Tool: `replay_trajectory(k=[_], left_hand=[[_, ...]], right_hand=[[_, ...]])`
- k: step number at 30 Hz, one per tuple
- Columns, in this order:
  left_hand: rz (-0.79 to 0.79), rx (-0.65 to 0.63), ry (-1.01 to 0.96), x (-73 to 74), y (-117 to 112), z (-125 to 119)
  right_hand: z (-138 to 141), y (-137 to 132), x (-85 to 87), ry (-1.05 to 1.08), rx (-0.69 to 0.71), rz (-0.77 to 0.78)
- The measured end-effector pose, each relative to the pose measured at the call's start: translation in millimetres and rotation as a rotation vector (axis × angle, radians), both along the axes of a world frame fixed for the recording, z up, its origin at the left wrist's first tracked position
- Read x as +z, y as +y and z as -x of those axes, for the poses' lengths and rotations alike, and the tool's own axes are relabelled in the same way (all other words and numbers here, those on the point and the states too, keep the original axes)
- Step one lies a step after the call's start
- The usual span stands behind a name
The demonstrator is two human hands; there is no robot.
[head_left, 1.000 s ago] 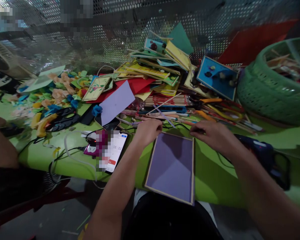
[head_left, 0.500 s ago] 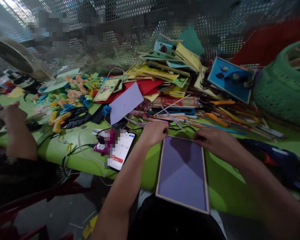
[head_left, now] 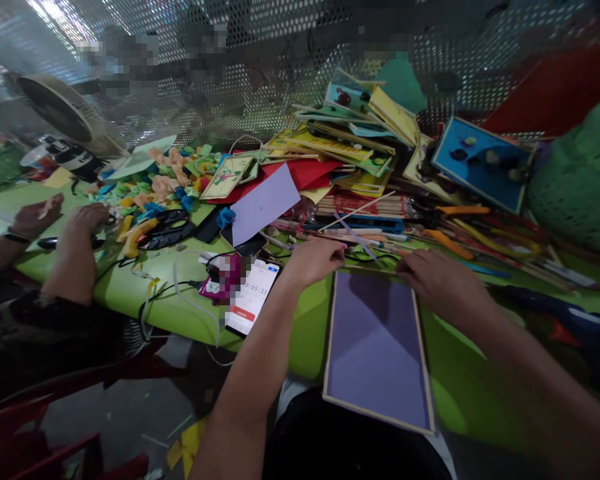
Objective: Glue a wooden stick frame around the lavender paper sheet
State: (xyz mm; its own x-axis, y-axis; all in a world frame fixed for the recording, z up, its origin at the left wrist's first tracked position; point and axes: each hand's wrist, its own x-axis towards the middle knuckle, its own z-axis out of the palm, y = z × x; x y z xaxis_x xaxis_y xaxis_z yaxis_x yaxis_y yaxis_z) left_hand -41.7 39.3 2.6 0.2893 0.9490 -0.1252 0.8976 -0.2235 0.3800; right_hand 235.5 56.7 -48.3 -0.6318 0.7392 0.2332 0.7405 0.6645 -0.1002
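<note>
A purple card panel (head_left: 377, 353), edged with thin wooden strips, lies in front of me and its near end reaches past the table edge. Along its far edge runs a thin wooden stick (head_left: 370, 269). My left hand (head_left: 319, 259) is closed on the stick's left end, fingers pinched together. At the other end, by the panel's far right corner, my right hand (head_left: 427, 275) pinches the stick too. Whether the stick is fixed to the panel, I cannot tell. A phone with a running timer (head_left: 253, 300) lies left of my left forearm.
Beyond my hands lie pliers (head_left: 455, 243), a loose lilac sheet (head_left: 266, 203) and a heap of framed cards (head_left: 330, 143). A glue gun (head_left: 565, 313) rests at right, near a green basket (head_left: 580, 173). At left are another person's hands (head_left: 83, 223) and a fan (head_left: 60, 110).
The view has shifted slightly left, so things appear further right. My hands keep their hold at the panel's far edge. The other person's second hand has come into view.
</note>
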Motion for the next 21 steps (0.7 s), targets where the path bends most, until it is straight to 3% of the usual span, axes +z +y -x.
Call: replay_trajectory(k=[6,10,17,21], left_hand=[[-0.142,-0.123,-0.185,-2.1,-2.9,-13.4],[-0.12,-0.241,-0.217,-1.7,-5.1,-24.2],[-0.175,-0.175,-0.266,-0.8,-3.4,-21.9],[-0.158,-0.19,-0.331,-2.8,-2.9,-22.8]], right_hand=[[10.2,-11.6,17.6,0.18,-0.009,0.069],[14.4,-18.5,29.3,0.365,-0.015,0.125],[9.9,-13.5,26.8,0.447,-0.108,0.188],[10.4,-13.7,29.3,0.449,-0.085,0.178]])
